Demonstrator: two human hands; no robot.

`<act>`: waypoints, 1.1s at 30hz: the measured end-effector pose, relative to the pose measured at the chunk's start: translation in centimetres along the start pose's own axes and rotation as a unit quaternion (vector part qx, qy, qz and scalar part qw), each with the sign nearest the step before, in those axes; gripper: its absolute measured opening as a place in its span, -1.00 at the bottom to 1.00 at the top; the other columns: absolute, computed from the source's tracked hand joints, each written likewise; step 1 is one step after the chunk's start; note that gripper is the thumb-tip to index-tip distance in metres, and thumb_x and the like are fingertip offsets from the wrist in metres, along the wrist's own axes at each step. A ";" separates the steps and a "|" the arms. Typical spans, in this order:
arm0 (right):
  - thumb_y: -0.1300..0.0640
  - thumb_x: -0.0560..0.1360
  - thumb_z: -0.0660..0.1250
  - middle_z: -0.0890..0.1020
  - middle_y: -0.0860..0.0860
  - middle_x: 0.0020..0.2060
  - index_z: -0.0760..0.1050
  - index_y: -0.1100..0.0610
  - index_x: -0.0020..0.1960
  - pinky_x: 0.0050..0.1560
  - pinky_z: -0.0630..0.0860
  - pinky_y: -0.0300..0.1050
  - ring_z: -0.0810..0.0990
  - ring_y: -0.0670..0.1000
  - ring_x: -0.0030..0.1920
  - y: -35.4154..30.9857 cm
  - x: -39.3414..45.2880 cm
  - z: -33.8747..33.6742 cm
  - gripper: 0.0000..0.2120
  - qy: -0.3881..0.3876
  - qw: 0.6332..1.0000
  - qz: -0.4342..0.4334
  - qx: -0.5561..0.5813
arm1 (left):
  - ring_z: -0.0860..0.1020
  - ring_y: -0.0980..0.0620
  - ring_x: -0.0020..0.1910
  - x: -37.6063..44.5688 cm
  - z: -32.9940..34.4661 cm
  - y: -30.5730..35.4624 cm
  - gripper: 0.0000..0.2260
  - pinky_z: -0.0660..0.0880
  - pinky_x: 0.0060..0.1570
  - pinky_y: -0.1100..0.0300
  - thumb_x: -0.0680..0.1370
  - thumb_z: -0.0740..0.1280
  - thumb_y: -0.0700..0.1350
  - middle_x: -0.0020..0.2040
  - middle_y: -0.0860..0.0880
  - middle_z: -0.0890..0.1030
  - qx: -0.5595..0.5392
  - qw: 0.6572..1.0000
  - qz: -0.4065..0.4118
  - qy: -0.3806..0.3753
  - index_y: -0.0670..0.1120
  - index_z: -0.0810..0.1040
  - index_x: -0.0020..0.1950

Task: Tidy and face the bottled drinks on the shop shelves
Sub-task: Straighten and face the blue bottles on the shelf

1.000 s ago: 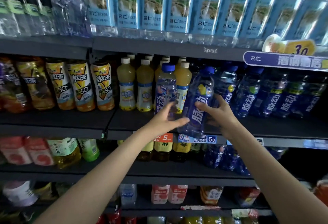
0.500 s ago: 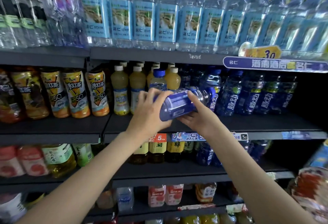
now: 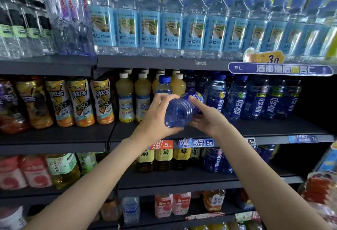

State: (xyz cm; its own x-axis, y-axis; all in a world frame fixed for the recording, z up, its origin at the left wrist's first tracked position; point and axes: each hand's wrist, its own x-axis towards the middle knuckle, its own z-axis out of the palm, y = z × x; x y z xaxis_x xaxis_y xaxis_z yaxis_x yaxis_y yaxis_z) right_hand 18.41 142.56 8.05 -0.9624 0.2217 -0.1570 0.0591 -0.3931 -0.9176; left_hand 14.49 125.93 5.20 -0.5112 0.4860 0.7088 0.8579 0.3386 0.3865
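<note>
A dark blue drink bottle (image 3: 179, 110) lies tipped on its side in front of the middle shelf, base toward me, top pointing back right. My left hand (image 3: 158, 118) grips its base end from the left, fingers curled over the top. My right hand (image 3: 206, 118) holds it from the right, thumb along the body. Behind stands a clear bottle with a blue cap (image 3: 164, 85). A row of matching blue bottles (image 3: 255, 100) stands upright to the right.
Yellow juice bottles (image 3: 125, 98) and iced-tea bottles (image 3: 80, 102) fill the middle shelf's left. Water bottles (image 3: 171, 27) line the top shelf. The middle shelf's front ledge (image 3: 273, 127) shows bare board at right. Lower shelves hold tea and pink drinks. Price tags (image 3: 196, 142) hang along the edge.
The blue bottle went from upright on the shelf to tipped on its side in both hands. My left hand moved from beside it to gripping its base. The view tilted up.
</note>
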 end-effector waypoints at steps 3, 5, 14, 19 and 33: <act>0.22 0.40 0.47 0.64 0.11 -0.05 0.37 0.23 0.29 -0.25 0.63 -0.09 0.66 0.04 -0.20 0.9 0.1 -0.3 -0.48 0.018 0.997 -0.054 -0.042 | 0.43 0.22 0.10 -0.4 -0.5 -0.5 -0.43 0.42 0.09 0.41 0.36 0.51 -0.01 0.20 0.10 0.36 -0.123 0.984 -0.107 -0.075 0.02 0.35 0.29; 0.27 0.36 0.50 0.63 0.11 0.06 0.30 0.16 0.37 -0.26 0.62 -0.10 0.68 0.06 -0.12 1.3 0.2 -0.4 -0.35 0.026 0.994 -0.087 -0.068 | 0.51 0.26 0.04 -0.3 -0.7 -0.6 -0.56 0.50 -0.02 0.37 0.44 0.43 -0.01 0.18 0.12 0.44 -0.224 0.949 -0.204 -0.093 0.06 0.37 0.26; 0.33 0.30 0.53 0.54 -0.07 0.14 0.02 -0.23 0.49 0.01 0.61 -0.12 0.61 -0.04 0.10 0.7 -0.5 -1.3 0.03 -0.095 0.914 -0.222 -0.327 | 0.60 0.08 -0.07 3.8 -0.6 -1.0 -0.57 0.52 -0.06 0.13 0.38 0.41 0.11 0.03 0.02 0.60 -0.437 0.835 -0.329 -0.058 -0.01 0.46 0.18; 0.29 0.28 0.56 0.40 -0.24 0.22 -0.04 -0.22 0.49 0.11 0.53 -0.25 0.56 -0.21 0.09 2.5 0.3 -2.1 0.07 -0.075 0.841 -0.292 -0.450 | 0.52 0.06 0.19 3.4 1.5 -1.3 -0.41 0.44 0.24 -0.03 0.28 0.57 -0.07 0.17 0.09 0.55 -0.311 0.912 -0.268 -0.011 0.14 0.37 0.20; 0.14 0.42 0.47 0.33 0.18 0.39 0.15 0.18 0.48 0.28 0.40 0.02 0.40 0.16 0.33 3.0 8.8 -4.5 -0.25 0.053 0.836 -0.204 -0.507 | 0.45 0.05 0.16 2.1 -0.6 -5.6 -0.24 0.37 0.11 0.13 0.31 0.55 -0.15 0.20 0.07 0.46 -0.115 0.938 -0.299 0.134 -0.09 0.24 0.42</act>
State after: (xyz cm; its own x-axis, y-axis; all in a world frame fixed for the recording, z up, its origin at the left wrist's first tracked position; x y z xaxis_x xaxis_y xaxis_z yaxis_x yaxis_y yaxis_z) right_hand 11.31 147.39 2.27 -0.9318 0.2515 0.2616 -0.0219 0.6804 -0.7325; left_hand 8.61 124.54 4.90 -0.8992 0.0337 0.4362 0.4268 0.2875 0.8575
